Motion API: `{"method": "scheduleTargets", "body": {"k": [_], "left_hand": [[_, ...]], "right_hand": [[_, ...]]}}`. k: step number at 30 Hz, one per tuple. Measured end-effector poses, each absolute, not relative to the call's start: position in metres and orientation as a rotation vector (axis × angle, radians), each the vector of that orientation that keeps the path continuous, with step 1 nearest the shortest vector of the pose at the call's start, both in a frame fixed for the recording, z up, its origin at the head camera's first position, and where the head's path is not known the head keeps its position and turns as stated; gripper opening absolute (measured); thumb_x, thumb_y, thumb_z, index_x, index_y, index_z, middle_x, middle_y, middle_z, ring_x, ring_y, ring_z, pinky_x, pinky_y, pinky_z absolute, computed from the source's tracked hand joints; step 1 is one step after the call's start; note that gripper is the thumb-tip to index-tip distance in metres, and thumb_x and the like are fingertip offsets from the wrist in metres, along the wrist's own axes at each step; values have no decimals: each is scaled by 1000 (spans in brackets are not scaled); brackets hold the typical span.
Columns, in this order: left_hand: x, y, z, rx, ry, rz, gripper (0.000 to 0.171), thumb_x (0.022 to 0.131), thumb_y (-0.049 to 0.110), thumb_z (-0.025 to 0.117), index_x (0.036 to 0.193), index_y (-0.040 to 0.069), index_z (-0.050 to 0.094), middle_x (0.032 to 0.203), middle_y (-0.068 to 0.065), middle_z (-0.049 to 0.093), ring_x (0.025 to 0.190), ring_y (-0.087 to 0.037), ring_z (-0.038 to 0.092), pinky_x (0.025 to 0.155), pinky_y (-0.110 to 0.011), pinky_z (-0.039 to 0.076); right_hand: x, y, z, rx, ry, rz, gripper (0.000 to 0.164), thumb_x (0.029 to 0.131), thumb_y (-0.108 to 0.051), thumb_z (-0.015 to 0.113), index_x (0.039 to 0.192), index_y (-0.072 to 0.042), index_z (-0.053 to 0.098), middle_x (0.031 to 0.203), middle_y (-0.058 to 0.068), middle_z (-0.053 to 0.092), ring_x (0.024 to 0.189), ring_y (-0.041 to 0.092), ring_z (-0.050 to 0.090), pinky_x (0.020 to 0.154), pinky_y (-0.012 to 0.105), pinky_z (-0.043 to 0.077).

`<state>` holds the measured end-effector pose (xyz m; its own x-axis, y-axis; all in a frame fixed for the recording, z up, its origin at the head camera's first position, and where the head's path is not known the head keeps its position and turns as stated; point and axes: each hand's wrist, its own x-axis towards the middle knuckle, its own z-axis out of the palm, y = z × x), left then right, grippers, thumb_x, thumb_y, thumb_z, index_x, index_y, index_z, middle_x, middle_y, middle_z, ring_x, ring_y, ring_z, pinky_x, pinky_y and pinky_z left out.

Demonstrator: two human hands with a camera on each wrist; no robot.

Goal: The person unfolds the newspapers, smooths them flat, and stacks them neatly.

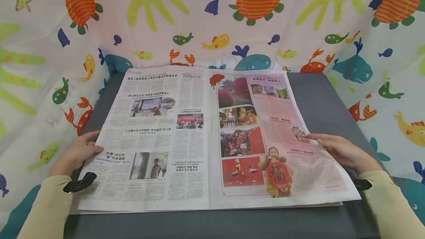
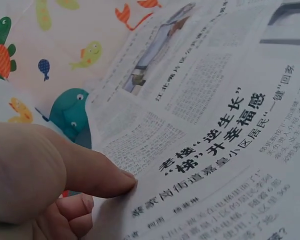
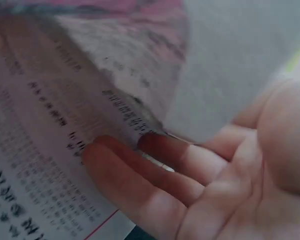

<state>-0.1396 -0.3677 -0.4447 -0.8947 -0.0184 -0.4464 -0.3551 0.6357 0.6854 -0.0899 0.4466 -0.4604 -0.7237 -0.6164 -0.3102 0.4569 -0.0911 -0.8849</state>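
Observation:
An open newspaper (image 1: 190,139) lies spread across a dark grey surface, text and photos on the left page and a pink-tinted photo layout on the right. My left hand (image 1: 78,153) pinches its left edge, with the thumb (image 2: 102,175) on top of the sheet and the other fingers curled near the underside. At the right edge, my right hand (image 1: 345,152) holds a sheet, one digit lying over the print. In the right wrist view, several fingers (image 3: 135,185) reach beneath a raised page (image 3: 215,65), above another printed page (image 3: 45,150); the thumb tip is hidden there.
The grey surface (image 1: 212,226) shows in front of the newspaper and along both sides. A white cloth (image 1: 199,6) printed with sea animals hangs behind and at the sides. Dark bands (image 1: 80,182) sit at both wrists, by the pale sleeves (image 1: 46,209).

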Motion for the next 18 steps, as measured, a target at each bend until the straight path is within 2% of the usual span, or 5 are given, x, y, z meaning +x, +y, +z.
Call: {"method": "scheduleTargets", "body": {"k": [2, 5, 15, 18], "left_hand": [[-140, -368, -444, -300, 2488, 1099, 82, 98, 6, 60, 160, -6, 7, 119, -35, 63, 80, -20, 72, 72, -39, 62], [-140, -368, -443, -313, 2521, 1038, 81, 98, 9, 61, 160, -7, 10, 115, -34, 64, 78, -21, 72, 71, -39, 61], [-140, -367, -449, -374, 2559, 1027, 81, 98, 11, 62, 160, -6, 13, 111, -31, 65, 76, -20, 71, 69, -37, 61], [-140, -366, -448, -384, 2572, 1003, 81, 98, 11, 63, 160, -6, 14, 109, -30, 64, 75, -20, 70, 66, -34, 58]], "right_hand": [[-88, 447, -465, -152, 1542, -1860, 50, 112, -9, 31, 140, -40, 57, 129, -5, 71, 112, 17, 72, 91, 37, 61], [-86, 450, -468, -166, 1541, -1858, 54, 110, -3, 34, 142, -43, 49, 129, -3, 71, 112, 20, 73, 90, 39, 61], [-62, 470, -470, -282, 1425, -1959, 64, 108, 6, 30, 150, -40, 44, 141, -3, 66, 121, 22, 70, 94, 42, 59], [-57, 468, -475, -239, 1498, -1955, 63, 107, 8, 35, 147, -39, 47, 135, -1, 70, 115, 22, 73, 90, 41, 60]]}}
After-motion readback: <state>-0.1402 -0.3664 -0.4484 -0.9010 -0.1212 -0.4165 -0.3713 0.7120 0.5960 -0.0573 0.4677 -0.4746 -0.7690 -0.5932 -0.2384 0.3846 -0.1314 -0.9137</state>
